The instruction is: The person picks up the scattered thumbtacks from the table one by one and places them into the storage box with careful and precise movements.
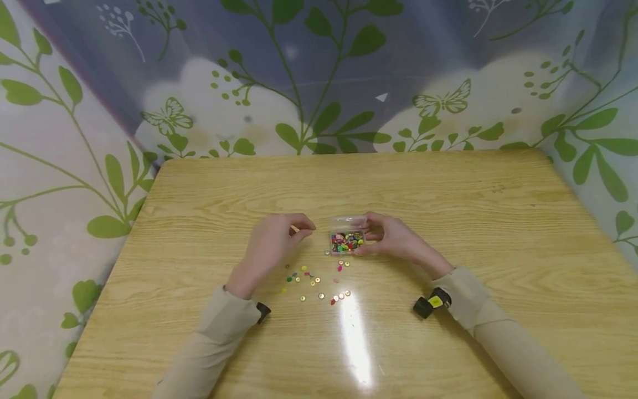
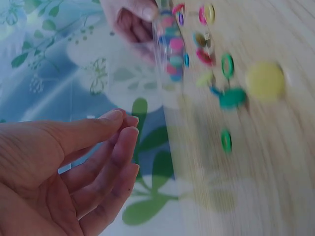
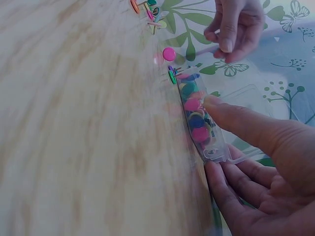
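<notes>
A small clear plastic box (image 1: 344, 254) with its hinged lid (image 1: 348, 223) up stands on the table, filled with colourful thumbtacks (image 3: 201, 133). My right hand (image 1: 396, 238) holds its right end, the thumb on the near side and the other fingers at the back. Just left of the box, my left hand (image 1: 271, 238) hovers above the table. Its fingers are loosely bent with the thumb tip close to the index finger (image 2: 129, 135), and nothing shows between them. Loose thumbtacks (image 1: 317, 280) lie scattered in front of the box, several of them brass side up.
The wooden table (image 1: 199, 188) meets a leaf-patterned curtain (image 1: 324, 72) at its back edge and sides. A bright light reflection (image 1: 355, 343) crosses the near tabletop. Black straps (image 1: 432, 302) sit at both wrists.
</notes>
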Demonstrator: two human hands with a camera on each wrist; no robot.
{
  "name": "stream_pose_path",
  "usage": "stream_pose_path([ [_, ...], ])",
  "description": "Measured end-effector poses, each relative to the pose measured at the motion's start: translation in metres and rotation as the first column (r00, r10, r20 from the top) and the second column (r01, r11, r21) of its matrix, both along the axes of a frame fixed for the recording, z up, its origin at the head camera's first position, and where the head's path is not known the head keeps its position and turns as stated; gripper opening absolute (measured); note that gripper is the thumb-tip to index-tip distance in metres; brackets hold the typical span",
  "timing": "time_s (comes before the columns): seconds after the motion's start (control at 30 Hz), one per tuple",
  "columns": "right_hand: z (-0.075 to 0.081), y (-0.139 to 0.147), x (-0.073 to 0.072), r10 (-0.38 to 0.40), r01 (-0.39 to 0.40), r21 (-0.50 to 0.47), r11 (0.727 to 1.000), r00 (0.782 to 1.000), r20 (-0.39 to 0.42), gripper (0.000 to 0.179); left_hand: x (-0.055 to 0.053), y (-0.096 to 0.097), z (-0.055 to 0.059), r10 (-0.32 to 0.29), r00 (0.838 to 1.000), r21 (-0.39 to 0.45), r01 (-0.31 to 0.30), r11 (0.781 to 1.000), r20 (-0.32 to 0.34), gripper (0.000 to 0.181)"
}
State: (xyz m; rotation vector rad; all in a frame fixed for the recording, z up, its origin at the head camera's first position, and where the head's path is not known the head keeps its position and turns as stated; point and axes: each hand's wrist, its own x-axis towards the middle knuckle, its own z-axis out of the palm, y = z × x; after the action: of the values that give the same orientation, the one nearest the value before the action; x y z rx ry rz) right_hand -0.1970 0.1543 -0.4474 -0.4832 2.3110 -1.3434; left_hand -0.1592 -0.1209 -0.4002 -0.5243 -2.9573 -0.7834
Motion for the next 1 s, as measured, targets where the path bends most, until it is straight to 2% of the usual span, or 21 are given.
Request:
stream_pose_path([
  [0.2,0.001,0.002,-0.001,0.001,-0.001,-0.007,1.000,1.000,-0.003,0.066,0.004,-0.021,0.000,0.017,0.998,-0.045,-0.014,0.999,0.066,0.007],
  [0.37,0.002,0.001,-0.001,-0.002,0.002,0.002,1.000,1.000,-0.008,0.067,0.010,-0.031,-0.004,-0.023,0.991,-0.114,0.039,0.993,0.134,0.000],
  [0.5,0.003,0.000,0.000,0.001,-0.001,0.010,1.000,1.000,-0.013,0.067,0.015,-0.036,-0.008,-0.032,0.977,-0.136,0.062,0.989,0.211,0.009],
  [0.57,0.003,0.000,0.001,0.002,-0.002,0.013,1.000,1.000,-0.016,0.066,0.015,-0.037,-0.011,-0.035,0.974,-0.133,0.066,0.989,0.222,0.011],
  [0.73,0.002,0.001,0.001,0.005,-0.005,0.009,1.000,1.000,-0.014,0.066,0.014,-0.035,-0.015,-0.040,0.985,-0.149,0.066,0.987,0.169,0.012],
  [0.9,0.001,0.001,0.000,0.008,-0.008,0.007,1.000,1.000,-0.010,0.068,0.012,-0.031,-0.012,-0.004,0.993,-0.118,0.018,0.993,0.117,0.008],
  [1.0,0.001,0.001,-0.001,0.007,-0.007,0.008,1.000,1.000,-0.011,0.068,0.010,-0.026,-0.010,-0.001,0.995,-0.099,0.011,0.995,0.098,0.006],
])
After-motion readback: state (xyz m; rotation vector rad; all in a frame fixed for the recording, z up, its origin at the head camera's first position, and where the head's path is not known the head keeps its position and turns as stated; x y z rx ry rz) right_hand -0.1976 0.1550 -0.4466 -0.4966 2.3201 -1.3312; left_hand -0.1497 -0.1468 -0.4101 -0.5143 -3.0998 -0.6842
